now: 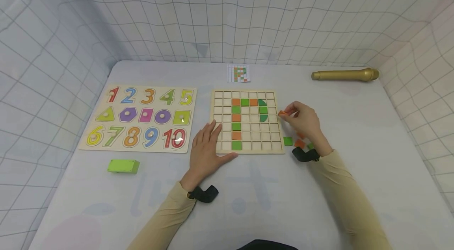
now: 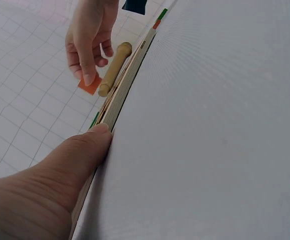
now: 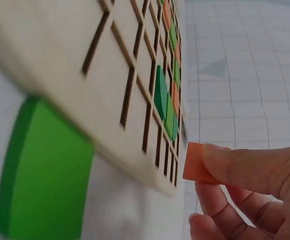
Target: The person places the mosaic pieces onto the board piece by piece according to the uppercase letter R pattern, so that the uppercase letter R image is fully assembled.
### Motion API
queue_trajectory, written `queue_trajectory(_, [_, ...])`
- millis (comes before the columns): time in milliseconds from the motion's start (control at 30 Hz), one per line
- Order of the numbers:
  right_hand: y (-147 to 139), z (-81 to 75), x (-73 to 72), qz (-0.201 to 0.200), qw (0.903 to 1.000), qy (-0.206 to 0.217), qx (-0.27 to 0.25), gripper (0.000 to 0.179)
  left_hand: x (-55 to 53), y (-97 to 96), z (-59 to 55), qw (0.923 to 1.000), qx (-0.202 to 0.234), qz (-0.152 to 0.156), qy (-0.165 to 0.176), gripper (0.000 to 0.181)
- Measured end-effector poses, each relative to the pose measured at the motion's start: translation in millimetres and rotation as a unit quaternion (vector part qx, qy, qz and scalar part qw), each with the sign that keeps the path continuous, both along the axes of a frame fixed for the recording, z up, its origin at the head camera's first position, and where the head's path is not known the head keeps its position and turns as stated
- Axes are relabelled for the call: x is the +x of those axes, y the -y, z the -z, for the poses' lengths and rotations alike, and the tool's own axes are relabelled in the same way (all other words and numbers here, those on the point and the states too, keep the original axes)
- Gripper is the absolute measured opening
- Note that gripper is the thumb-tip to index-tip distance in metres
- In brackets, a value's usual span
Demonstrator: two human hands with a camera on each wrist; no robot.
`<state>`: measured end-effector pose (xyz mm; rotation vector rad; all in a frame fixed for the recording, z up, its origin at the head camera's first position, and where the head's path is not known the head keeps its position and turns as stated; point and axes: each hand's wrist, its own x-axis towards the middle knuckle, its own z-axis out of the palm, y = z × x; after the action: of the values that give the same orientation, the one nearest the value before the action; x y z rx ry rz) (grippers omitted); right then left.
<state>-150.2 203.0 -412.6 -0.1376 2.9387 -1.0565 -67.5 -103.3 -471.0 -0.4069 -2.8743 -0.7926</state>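
A wooden grid board (image 1: pixel 260 136) carries orange and green square tiles in a column and a short top row. Rounded dark green pieces (image 1: pixel 263 118) sit at the right end of that pattern. My left hand (image 1: pixel 205 151) rests at the board's lower left corner, fingers extended over the left edge and thumb (image 2: pixel 80 152) against the front edge. Just beyond the board's right side, my right hand (image 1: pixel 304 120) pinches an orange square tile (image 3: pixel 194 162) between thumb and fingers, raised off the table.
Loose green (image 1: pixel 288 141) and orange (image 1: pixel 299 143) tiles lie right of the board, partly under my right wrist. A pattern card (image 1: pixel 239 73) is behind the board. Left stand a number puzzle (image 1: pixel 142 124) and a green block (image 1: pixel 123 166); a gold microphone-shaped object (image 1: pixel 345 75) lies back right.
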Motion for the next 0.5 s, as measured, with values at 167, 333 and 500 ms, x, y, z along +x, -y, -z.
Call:
queue_trajectory(167, [29.2,-1.7,-9.5,-0.055,0.9984,-0.004,-0.011,0.020,-0.2,-0.3,0.9,1.0000,0.000,0.000,-0.002,0.099])
queue_trajectory(333, [49.4,-0.7,-14.1,-0.093,0.9956,0.007,-0.009,0.020,-0.3,-0.9,0.5,1.0000,-0.001,0.001,-0.002,0.100])
queue_trajectory(500, [60.7,0.7,-17.8,-0.117,0.9927,0.027,-0.010,0.017,-0.3,0.1,-0.5,1.0000,-0.002,0.000,-0.006,0.100])
